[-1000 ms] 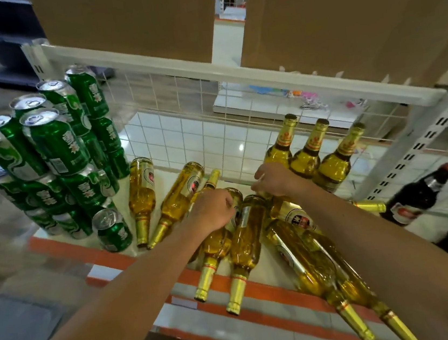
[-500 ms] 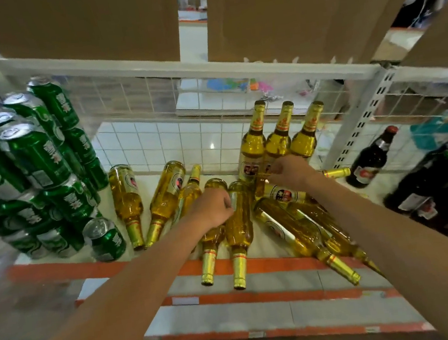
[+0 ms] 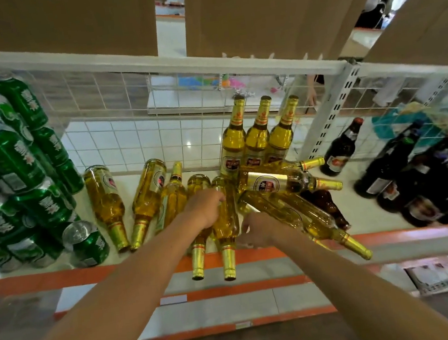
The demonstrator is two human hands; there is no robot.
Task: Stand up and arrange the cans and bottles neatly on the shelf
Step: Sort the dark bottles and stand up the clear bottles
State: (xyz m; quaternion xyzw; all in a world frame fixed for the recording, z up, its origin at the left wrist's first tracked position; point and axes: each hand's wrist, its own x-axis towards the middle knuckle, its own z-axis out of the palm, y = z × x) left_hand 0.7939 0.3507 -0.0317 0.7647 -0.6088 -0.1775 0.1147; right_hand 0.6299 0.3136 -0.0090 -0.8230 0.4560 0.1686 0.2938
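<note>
White shelf (image 3: 361, 218) under cardboard boxes (image 3: 57, 20), backed by wire grid (image 3: 123, 97).

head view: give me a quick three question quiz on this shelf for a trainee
1. True or false: the green cans are stacked at the left end of the shelf.
2. How many yellow bottles stand upright by the wire grid?
3. The left hand grips: A a green can, B a lying yellow bottle, C a dark bottle.
Key: 1 true; 2 three; 3 B.
</note>
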